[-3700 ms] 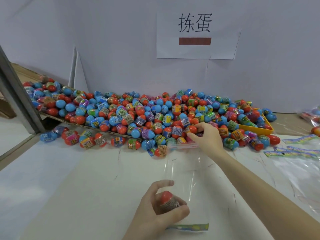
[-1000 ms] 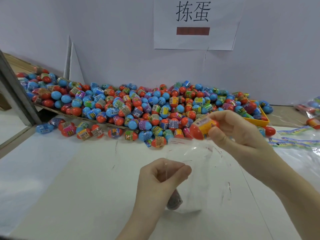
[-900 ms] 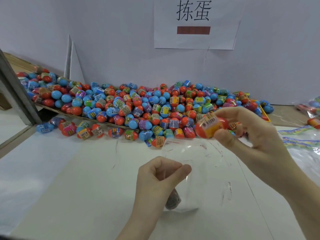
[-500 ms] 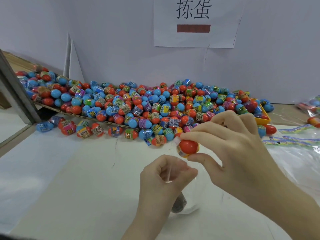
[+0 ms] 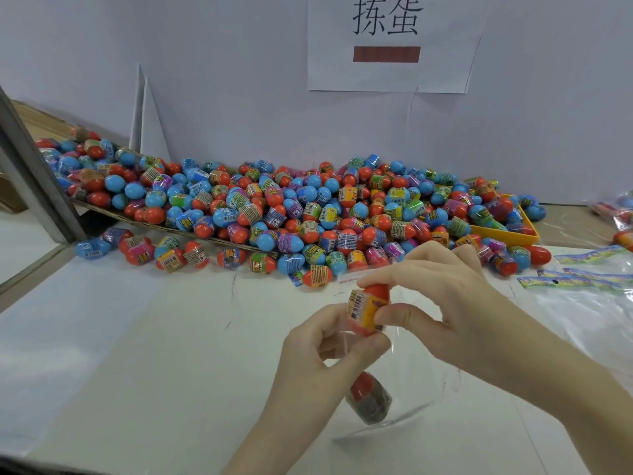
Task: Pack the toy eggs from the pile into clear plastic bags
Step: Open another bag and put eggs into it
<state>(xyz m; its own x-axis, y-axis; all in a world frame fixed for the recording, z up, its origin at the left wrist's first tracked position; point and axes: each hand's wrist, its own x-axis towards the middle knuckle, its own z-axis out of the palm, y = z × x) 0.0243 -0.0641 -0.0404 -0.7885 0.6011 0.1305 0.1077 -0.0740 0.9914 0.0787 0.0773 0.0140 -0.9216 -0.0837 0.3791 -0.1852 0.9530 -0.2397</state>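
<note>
Toy egg [image 5: 368, 311] pinched over bag [image 5: 411, 389], pile [image 5: 274, 214] behind.

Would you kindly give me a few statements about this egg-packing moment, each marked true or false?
1. The right hand pinches an orange egg at the mouth of the clear bag. True.
2. The bag holds no eggs yet. False: one egg already lies at its bottom.
3. The left hand grips the bag's edge. True.
4. The pile holds only blue eggs. False: orange and blue eggs are mixed.
5. A yellow tray sits at the pile's right end. True.
6. The paper sign lies flat on the table. False: it hangs on the wall behind the pile.
</note>
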